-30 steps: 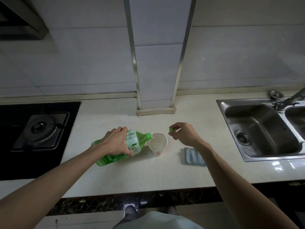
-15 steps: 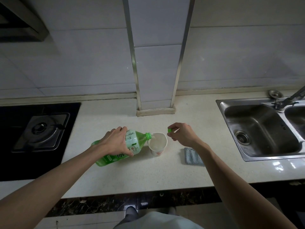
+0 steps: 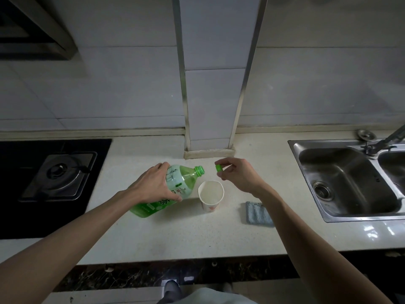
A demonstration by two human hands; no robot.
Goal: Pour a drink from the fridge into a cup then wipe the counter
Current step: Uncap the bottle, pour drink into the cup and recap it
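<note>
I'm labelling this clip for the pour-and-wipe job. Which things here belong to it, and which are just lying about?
Part of the job: green bottle, gripped by the left hand; green cap, pinched by the right hand; paper cup; blue cloth; counter.

Just lying about: gas hob; sink; tap; sink plug.

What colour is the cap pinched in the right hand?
Bright green; the cap shows best in the head view, pinched by the right hand.
</note>
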